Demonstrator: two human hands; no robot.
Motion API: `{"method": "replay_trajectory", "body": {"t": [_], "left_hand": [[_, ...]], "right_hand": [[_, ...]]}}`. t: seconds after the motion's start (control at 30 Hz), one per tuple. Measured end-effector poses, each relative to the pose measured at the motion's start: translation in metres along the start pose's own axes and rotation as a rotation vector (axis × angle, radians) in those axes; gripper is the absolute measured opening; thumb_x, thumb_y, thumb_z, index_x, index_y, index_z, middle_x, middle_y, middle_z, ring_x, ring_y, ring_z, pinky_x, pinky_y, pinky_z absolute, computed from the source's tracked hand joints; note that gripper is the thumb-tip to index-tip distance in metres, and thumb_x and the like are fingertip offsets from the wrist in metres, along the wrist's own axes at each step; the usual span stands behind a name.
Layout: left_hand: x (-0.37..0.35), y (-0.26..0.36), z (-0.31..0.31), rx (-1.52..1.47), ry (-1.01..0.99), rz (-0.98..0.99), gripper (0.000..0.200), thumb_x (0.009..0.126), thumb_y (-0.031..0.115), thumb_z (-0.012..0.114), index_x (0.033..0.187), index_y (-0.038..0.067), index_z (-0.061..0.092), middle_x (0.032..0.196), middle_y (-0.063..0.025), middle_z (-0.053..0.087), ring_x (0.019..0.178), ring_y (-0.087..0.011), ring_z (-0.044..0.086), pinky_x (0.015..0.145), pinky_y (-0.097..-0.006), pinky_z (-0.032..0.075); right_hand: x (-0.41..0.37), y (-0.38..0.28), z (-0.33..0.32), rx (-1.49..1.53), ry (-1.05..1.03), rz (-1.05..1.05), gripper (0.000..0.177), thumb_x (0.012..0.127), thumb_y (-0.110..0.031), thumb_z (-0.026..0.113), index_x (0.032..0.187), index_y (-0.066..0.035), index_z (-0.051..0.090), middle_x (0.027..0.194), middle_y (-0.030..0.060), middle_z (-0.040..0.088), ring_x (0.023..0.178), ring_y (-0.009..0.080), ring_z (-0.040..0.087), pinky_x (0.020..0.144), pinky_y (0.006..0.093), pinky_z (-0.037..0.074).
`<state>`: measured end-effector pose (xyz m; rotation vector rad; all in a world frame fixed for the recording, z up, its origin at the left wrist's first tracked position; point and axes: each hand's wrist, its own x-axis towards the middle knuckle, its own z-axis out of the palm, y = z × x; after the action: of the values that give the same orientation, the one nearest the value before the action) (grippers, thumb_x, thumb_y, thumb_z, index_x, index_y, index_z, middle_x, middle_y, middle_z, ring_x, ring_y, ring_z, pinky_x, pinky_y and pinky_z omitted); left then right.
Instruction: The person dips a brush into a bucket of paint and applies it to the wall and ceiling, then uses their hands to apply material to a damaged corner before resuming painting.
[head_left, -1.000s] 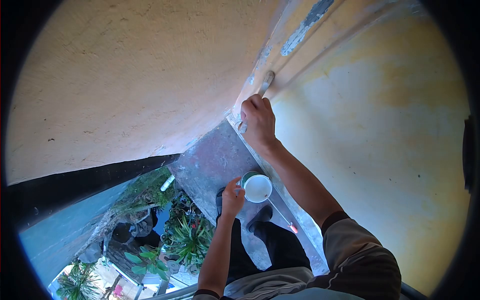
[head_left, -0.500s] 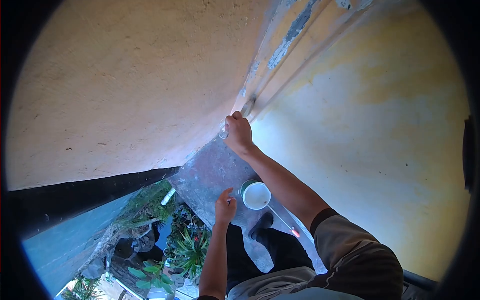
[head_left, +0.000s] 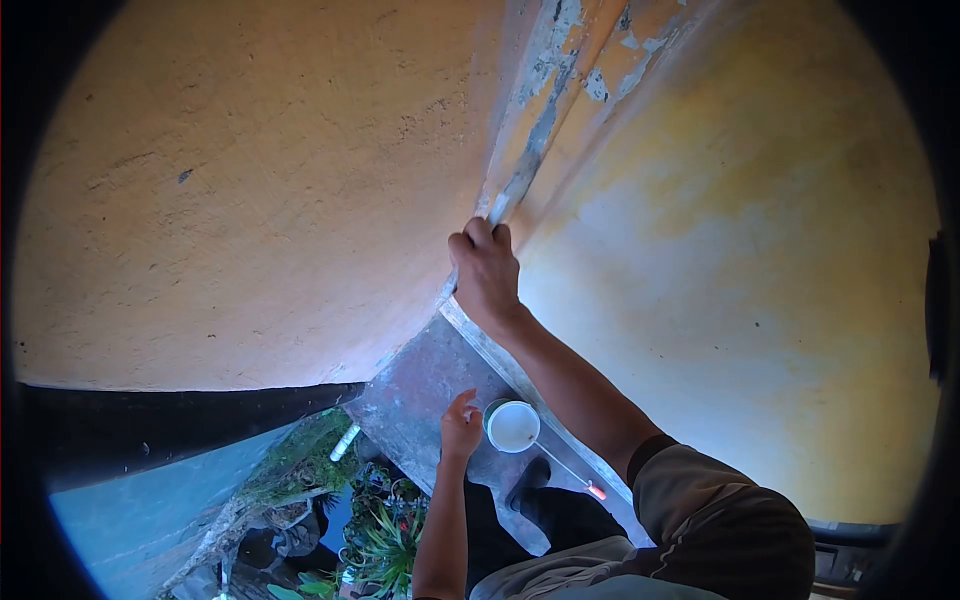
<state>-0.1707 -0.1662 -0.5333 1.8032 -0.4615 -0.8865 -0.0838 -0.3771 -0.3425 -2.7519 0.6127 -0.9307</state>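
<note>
Several fingers of the right hand (head_left: 486, 270) are clenched around a brush (head_left: 500, 207) just above the frame's centre, whitish near the grip, greyish toward its tip, slanting up along peeling trim (head_left: 546, 72). The right forearm (head_left: 575, 380) stretches up from lower right. Lower centre, the left hand (head_left: 461, 430) hangs loosely uncurled beside a white bucket (head_left: 514, 427).

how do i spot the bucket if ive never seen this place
Start at the big yellowish wall on the picture's right, then drop to the grey floor along its foot. Beside the left hand is the bucket: the only round, white-rimmed thing there, pale inside.
</note>
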Motion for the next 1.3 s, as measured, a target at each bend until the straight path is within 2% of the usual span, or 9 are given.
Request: {"method": "replay_trajectory", "body": {"t": [0.1, 0.23, 0.37, 0.47, 0.63, 0.8, 0.97, 1.07, 1.3], "left_hand": [[-0.004, -0.005, -0.007, 0.002, 0.014, 0.023, 0.043, 0.086, 0.002, 0.054, 0.128, 0.001, 0.062, 0.12, -0.0184, 0.07, 0.097, -0.0262, 0.072, 0.083, -0.0362, 0.057], [-0.012, -0.012, -0.016, 0.022, 0.058, 0.041, 0.041, 0.086, 0.002, 0.056, 0.127, 0.001, 0.063, 0.119, -0.0197, 0.07, 0.096, -0.0291, 0.072, 0.084, -0.0376, 0.056], [-0.021, 0.0, -0.013, -0.006, 0.028, -0.014, 0.041, 0.087, 0.002, 0.055, 0.127, 0.001, 0.063, 0.119, -0.0199, 0.07, 0.096, -0.0296, 0.072, 0.087, -0.0377, 0.055], [-0.015, 0.001, -0.002, -0.019, -0.021, -0.02, 0.042, 0.088, 0.001, 0.055, 0.129, 0.001, 0.062, 0.121, -0.0174, 0.07, 0.104, -0.0277, 0.07, 0.089, -0.0361, 0.055], [-0.011, 0.004, 0.003, -0.002, -0.078, 0.001, 0.042, 0.088, 0.001, 0.055, 0.129, 0.001, 0.061, 0.121, -0.0178, 0.07, 0.105, -0.0272, 0.07, 0.089, -0.0364, 0.055], [-0.022, 0.001, -0.025, 0.02, -0.038, 0.008, 0.042, 0.087, 0.001, 0.054, 0.128, 0.001, 0.062, 0.119, -0.0189, 0.07, 0.102, -0.0283, 0.071, 0.087, -0.0367, 0.055], [-0.022, -0.001, -0.034, -0.025, 0.027, 0.003, 0.041, 0.085, 0.003, 0.054, 0.125, 0.002, 0.064, 0.116, -0.02, 0.071, 0.097, -0.0306, 0.072, 0.083, -0.0368, 0.056], [-0.017, -0.005, -0.026, -0.021, 0.03, 0.051, 0.043, 0.087, 0.0, 0.053, 0.129, 0.002, 0.061, 0.119, -0.0173, 0.07, 0.096, -0.022, 0.07, 0.083, -0.0336, 0.055], [-0.031, -0.081, -0.002, 0.029, -0.076, -0.044, 0.041, 0.088, 0.002, 0.055, 0.128, 0.003, 0.062, 0.118, -0.0161, 0.071, 0.093, -0.0211, 0.07, 0.08, -0.033, 0.055]], "right_hand": [[-0.04, 0.01, 0.023, 0.144, -0.301, 0.153, 0.014, 0.073, 0.006, 0.067, 0.082, -0.003, 0.062, 0.097, 0.0131, 0.055, 0.086, 0.0374, 0.056, 0.071, 0.0459, 0.053], [0.014, -0.001, -0.044, 0.201, 0.012, 0.052, 0.02, 0.066, 0.006, 0.066, 0.074, -0.006, 0.053, 0.075, 0.0112, 0.051, 0.069, 0.0338, 0.054, 0.062, 0.0429, 0.044], [0.091, -0.049, -0.16, 0.059, 0.248, -0.155, 0.023, 0.068, 0.005, 0.067, 0.078, -0.008, 0.052, 0.09, 0.0092, 0.051, 0.076, 0.0324, 0.053, 0.059, 0.0446, 0.048], [0.1, -0.054, -0.159, -0.082, 0.288, -0.201, 0.02, 0.069, 0.003, 0.067, 0.08, -0.007, 0.053, 0.093, 0.0089, 0.05, 0.079, 0.0322, 0.053, 0.053, 0.0423, 0.05], [0.022, -0.015, -0.036, -0.144, -0.085, 0.013, 0.015, 0.073, 0.0, 0.07, 0.084, -0.003, 0.06, 0.1, 0.0143, 0.051, 0.083, 0.036, 0.06, 0.059, 0.0431, 0.057], [0.037, -0.038, -0.063, 0.062, -0.203, 0.154, 0.012, 0.078, 0.0, 0.069, 0.086, -0.001, 0.06, 0.099, 0.0172, 0.053, 0.083, 0.0378, 0.063, 0.07, 0.0482, 0.056], [0.097, -0.052, -0.158, 0.033, 0.232, -0.163, 0.028, 0.065, 0.005, 0.071, 0.082, -0.009, 0.053, 0.094, 0.0083, 0.051, 0.079, 0.0327, 0.056, 0.065, 0.0446, 0.049], [0.06, -0.028, -0.103, -0.063, 0.16, -0.173, 0.026, 0.065, 0.007, 0.068, 0.081, -0.009, 0.054, 0.094, 0.0081, 0.051, 0.081, 0.033, 0.053, 0.063, 0.0429, 0.049], [-0.113, 0.077, 0.124, 0.01, -0.127, -0.135, 0.021, 0.066, 0.005, 0.067, 0.08, -0.006, 0.056, 0.095, 0.0094, 0.051, 0.086, 0.0357, 0.05, 0.073, 0.0419, 0.049]]}}
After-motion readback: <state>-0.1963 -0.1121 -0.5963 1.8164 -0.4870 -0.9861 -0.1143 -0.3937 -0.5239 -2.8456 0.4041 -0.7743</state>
